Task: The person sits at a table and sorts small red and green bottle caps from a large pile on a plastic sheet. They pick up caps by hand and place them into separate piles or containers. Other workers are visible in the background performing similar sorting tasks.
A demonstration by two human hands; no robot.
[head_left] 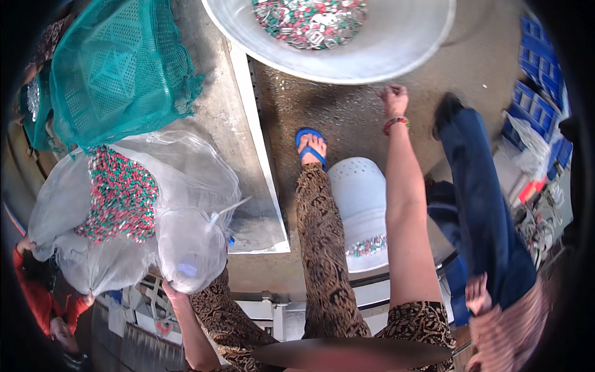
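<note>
At the lower left my left hand (173,290) grips the bottom edge of a white mesh bag (192,232). A heap of small red, green and silvery pieces (122,195) lies in the spread bag, below a green mesh basket or net (121,74) that is tipped over it. Across the bag, a person in red (68,307) holds its other side with both hands. My right hand (395,99), with a beaded bracelet at the wrist, hangs just below the rim of a large pale basin (347,74). Its fingers are curled, and anything inside them is hidden.
More small coloured pieces (310,22) fill the basin's bottom. A perforated white bucket (356,192) stands between my leg and right arm, some pieces inside. A ledge (217,80) runs beside the bag. Someone in blue trousers (483,186) stands right, near blue crates (536,105).
</note>
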